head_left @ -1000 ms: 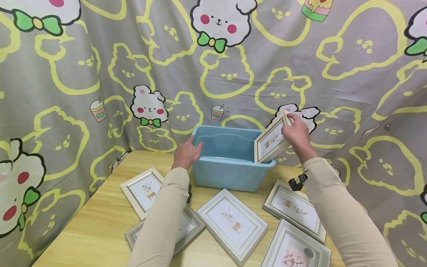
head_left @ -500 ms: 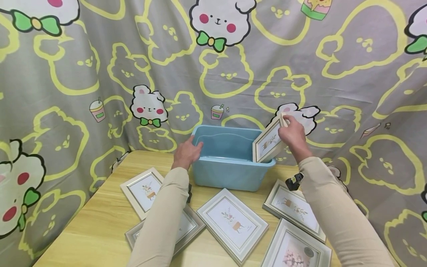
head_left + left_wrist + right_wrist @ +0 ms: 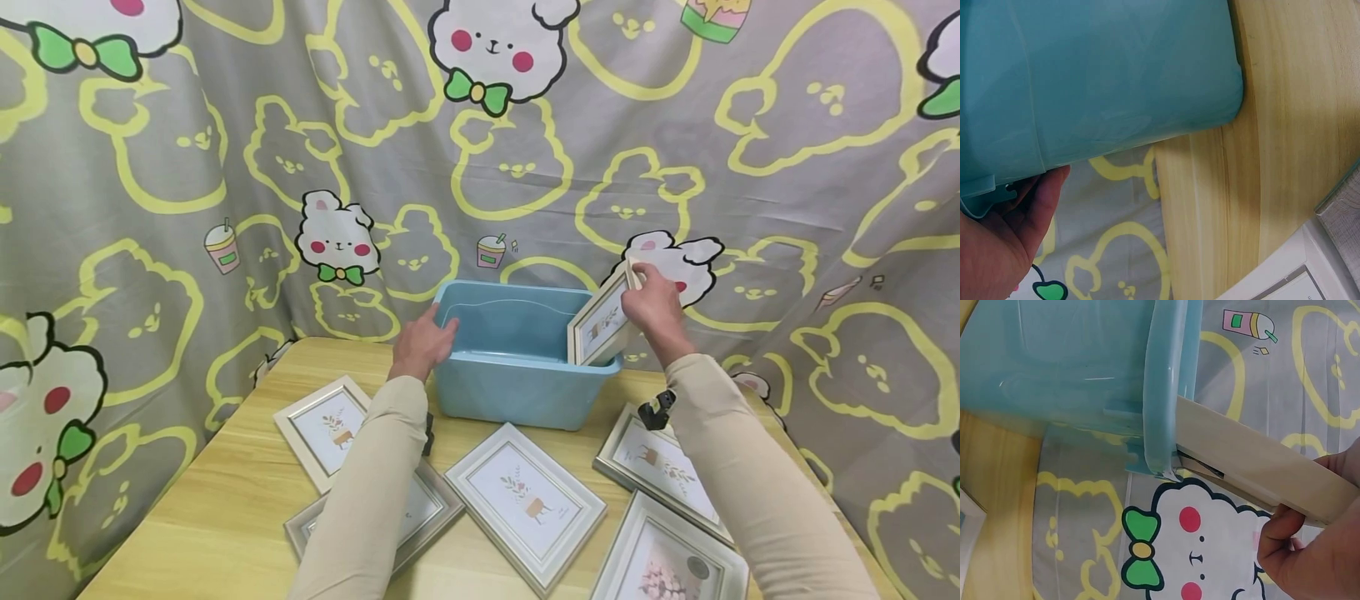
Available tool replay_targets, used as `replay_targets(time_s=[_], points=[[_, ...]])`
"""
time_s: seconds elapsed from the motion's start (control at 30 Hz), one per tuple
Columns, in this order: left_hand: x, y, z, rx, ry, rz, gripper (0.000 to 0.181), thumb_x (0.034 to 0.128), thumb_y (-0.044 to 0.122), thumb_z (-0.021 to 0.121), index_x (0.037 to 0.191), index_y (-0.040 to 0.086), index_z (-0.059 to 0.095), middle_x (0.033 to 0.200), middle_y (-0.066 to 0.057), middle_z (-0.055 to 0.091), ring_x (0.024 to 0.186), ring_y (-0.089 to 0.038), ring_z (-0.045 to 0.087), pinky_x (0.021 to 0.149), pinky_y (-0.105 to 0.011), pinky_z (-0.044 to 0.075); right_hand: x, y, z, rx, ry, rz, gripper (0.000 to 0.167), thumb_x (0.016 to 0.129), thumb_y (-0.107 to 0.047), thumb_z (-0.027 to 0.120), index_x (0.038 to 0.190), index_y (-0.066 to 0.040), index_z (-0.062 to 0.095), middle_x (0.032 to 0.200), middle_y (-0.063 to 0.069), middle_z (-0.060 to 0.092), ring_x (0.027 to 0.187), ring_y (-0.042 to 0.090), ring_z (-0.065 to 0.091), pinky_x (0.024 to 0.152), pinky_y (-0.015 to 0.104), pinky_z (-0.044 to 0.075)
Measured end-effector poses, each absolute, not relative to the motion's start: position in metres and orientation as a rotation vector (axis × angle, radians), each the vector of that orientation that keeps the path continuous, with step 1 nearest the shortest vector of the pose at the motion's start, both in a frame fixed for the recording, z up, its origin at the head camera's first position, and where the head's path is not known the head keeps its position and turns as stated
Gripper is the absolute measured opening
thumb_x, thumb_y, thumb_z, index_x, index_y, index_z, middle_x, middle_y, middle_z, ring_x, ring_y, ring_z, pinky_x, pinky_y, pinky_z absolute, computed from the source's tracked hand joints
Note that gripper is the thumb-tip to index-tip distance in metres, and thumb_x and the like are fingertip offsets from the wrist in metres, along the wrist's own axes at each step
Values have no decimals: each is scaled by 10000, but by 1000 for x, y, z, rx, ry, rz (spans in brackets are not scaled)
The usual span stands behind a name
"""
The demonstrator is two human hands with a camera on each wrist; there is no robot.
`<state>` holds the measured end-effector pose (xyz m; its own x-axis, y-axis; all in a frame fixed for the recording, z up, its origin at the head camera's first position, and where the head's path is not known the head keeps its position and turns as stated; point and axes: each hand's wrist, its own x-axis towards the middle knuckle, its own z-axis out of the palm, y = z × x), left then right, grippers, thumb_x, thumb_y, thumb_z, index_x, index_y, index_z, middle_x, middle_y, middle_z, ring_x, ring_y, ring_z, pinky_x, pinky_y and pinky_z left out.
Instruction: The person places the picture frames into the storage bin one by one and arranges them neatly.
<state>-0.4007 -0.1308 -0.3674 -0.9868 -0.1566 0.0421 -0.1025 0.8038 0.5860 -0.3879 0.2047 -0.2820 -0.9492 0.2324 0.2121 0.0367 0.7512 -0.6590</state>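
Curtain (image 3: 660,108) hangs grey behind your work, printed with white rabbits and yellow outlines. Before it you have the wooden bench (image 3: 180,508). Toward its far side stands the blue bin (image 3: 517,398), upright; take that as the middle of your clock, seen from the head view. Your beige sleeves (image 3: 772,492) come in from 7 and 4 o'clock.

On the bench, pictures up, you have the flower frame (image 3: 667,562) at 5, cut off by the view's lower edge; the centre frame (image 3: 527,510) at 6; the brown frame (image 3: 432,510) at 7, partly hidden by your left sleeve; the right frame (image 3: 667,458) at 4, just beside the flower frame; and the tan frame (image 3: 322,425) at 8.

Your held frame (image 3: 600,322) is at 3 o'clock, tilted, its lower end inside the bin and its upper end leaning out past the bin's right side.

Your left hand (image 3: 423,342), at 9, grips the bin's rim between fingers and thumb. Your right hand (image 3: 652,302) pinches the held frame by its upper end, fingers and thumb on opposite sides. At your right wrist sits a small black device (image 3: 656,411).
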Motion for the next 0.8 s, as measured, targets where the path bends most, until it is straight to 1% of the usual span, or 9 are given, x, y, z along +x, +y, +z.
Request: replay_targets(time_s=[0.1,0.3,0.5,0.63,0.8], points=[[-401,-131,-367,214,-2902,-935,689,954,592,357,1545,258,244,1538,-144,382,1376,-392,400,1103,-522,357,-388,203,-283,-214,-2684,984,659,832,-120,417,1488,-144,360,1272,280,511,1002,350,504,700,363,414],[-400,-131,-367,205,-2891,-928,688,953,589,362,1541,247,260,1525,-152,400,1366,-393,412,1099,-521,362,-390,201,-287,-216,-2682,971,655,833,-115,429,1485,-135,369,1277,275,522,1012,350,509,744,392,425],[-400,-131,-367,201,-2885,-932,684,953,580,376,1538,244,267,1523,-155,401,1364,-396,412,1102,-523,357,-391,200,-291,-212,-2684,928,647,814,-114,452,1460,-129,411,1241,286,523,1006,358,503,702,379,421],[-400,-131,-368,206,-2892,-930,688,953,589,362,1541,248,259,1527,-149,398,1366,-392,412,1102,-519,359,-392,198,-295,-202,-2685,910,635,801,-106,458,1436,-122,446,1231,303,522,1029,374,490,749,417,431],[-399,-131,-366,208,-2892,-919,691,950,599,355,1539,248,265,1518,-151,411,1358,-386,425,1094,-516,370,-394,195,-299,-212,-2696,941,642,808,-100,452,1449,-128,431,1267,298,508,1064,375,486,810,454,460]])
